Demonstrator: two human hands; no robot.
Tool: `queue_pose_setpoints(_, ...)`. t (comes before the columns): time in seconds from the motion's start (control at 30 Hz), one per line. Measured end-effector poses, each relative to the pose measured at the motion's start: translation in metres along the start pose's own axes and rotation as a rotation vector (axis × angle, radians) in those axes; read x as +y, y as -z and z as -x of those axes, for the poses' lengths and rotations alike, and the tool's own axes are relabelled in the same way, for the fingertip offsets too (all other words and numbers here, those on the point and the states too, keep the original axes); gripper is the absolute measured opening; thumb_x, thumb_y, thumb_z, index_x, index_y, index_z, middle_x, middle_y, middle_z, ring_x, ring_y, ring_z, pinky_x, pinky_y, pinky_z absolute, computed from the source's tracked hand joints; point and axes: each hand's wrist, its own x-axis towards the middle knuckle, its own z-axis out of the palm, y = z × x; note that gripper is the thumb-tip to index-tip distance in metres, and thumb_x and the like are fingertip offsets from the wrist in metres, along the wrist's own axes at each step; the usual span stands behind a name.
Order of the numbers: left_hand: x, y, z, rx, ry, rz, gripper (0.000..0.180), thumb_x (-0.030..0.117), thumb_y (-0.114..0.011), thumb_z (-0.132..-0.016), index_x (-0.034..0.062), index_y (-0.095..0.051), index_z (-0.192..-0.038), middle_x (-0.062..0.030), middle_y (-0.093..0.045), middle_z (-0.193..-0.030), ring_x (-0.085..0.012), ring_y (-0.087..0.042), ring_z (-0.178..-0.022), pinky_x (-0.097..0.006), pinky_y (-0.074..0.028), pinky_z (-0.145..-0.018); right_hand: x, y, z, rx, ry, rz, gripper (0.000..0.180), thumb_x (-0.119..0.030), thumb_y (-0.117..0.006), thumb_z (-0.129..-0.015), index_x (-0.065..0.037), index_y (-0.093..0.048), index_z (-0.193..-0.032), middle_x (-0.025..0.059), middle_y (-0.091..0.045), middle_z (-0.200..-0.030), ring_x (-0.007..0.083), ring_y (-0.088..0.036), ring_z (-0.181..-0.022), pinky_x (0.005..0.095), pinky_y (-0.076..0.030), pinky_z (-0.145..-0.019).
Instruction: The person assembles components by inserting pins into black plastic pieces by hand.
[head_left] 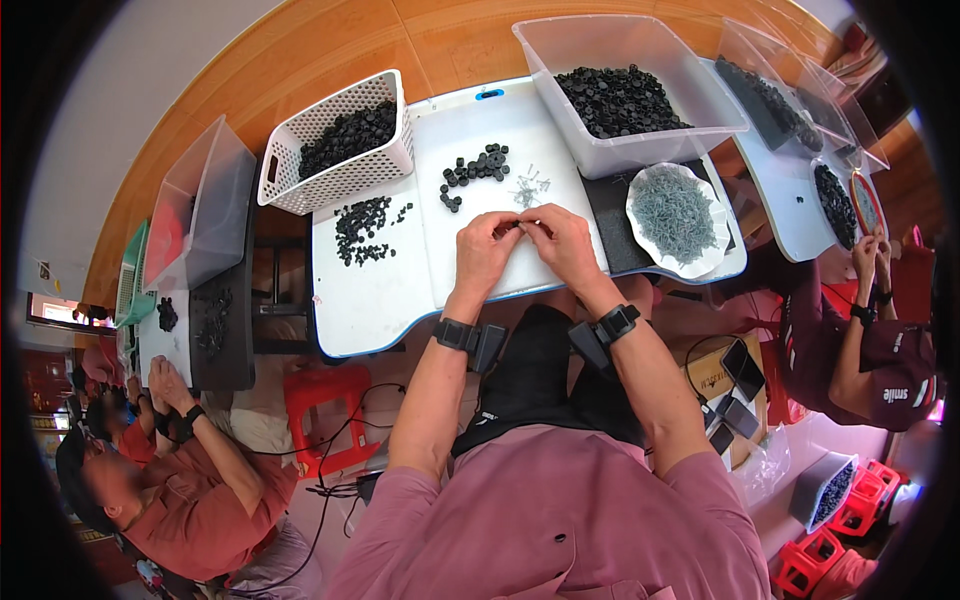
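Observation:
My left hand (486,252) and my right hand (564,246) meet fingertip to fingertip above the white table (450,270), near its front edge. Both are closed in a pinch. A tiny dark bit shows between the fingertips, too small and covered to name. Just beyond my fingers lies a loose scatter of thin, pale screw-like pins (530,186). Left of those sits a group of small round black knob-like parts (474,168). Farther left, many smaller black pieces (362,228) are spread on the table.
A white perforated basket (285,165) and a clear plastic bin (620,152) of black parts stand at the back. A white scalloped plate (690,268) heaped with pins lies right. Co-workers sit on both sides, and a red stool (325,385) and cables are below left.

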Motion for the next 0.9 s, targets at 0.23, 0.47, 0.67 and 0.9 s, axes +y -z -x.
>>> queue_pose_setpoints(0.23,0.004,-0.001,0.000,0.013,0.043,0.019,0.020,0.010,-0.082,-0.087,0.0021,-0.078,-0.105,-0.0083,-0.077,-0.085,-0.0127,-0.068,-0.072,-0.028,-0.055,-0.068,0.002,0.003,-0.001,0.006,-0.343,-0.164,0.016,-0.010,-0.080,-0.088,-0.001,-0.076,-0.100,0.0123,-0.076,-0.086,0.0189,-0.070,-0.072,0.0316,-0.055,-0.067)
queue_pose_setpoints(0.47,0.003,0.001,0.000,0.002,0.030,0.018,0.020,0.013,-0.080,-0.087,0.0029,-0.077,-0.104,-0.0130,-0.075,-0.089,-0.0212,-0.071,-0.073,-0.034,-0.057,-0.069,0.004,0.000,-0.003,-0.034,-0.311,-0.109,0.014,-0.011,-0.079,-0.088,0.000,-0.076,-0.097,0.0120,-0.075,-0.085,0.0203,-0.069,-0.071,0.0326,-0.054,-0.066)
queue_pose_setpoints(0.67,0.008,0.002,0.002,-0.014,0.023,-0.035,0.018,0.010,-0.079,-0.090,0.0021,-0.076,-0.106,-0.0085,-0.078,-0.087,-0.0139,-0.070,-0.073,-0.029,-0.055,-0.069,0.002,0.002,-0.003,-0.016,-0.284,-0.150,0.014,-0.010,-0.078,-0.089,0.000,-0.076,-0.098,0.0107,-0.074,-0.084,0.0178,-0.067,-0.070,0.0306,-0.053,-0.066)
queue_pose_setpoints(0.9,0.013,0.003,-0.001,0.020,0.118,0.160,0.016,0.007,-0.079,-0.090,0.0033,-0.075,-0.105,-0.0057,-0.077,-0.091,-0.0108,-0.066,-0.073,-0.026,-0.052,-0.067,0.009,0.004,-0.004,-0.007,-0.423,-0.316,0.014,-0.008,-0.076,-0.092,0.000,-0.077,-0.103,0.0059,-0.076,-0.088,0.0087,-0.066,-0.075,0.0253,-0.053,-0.068)
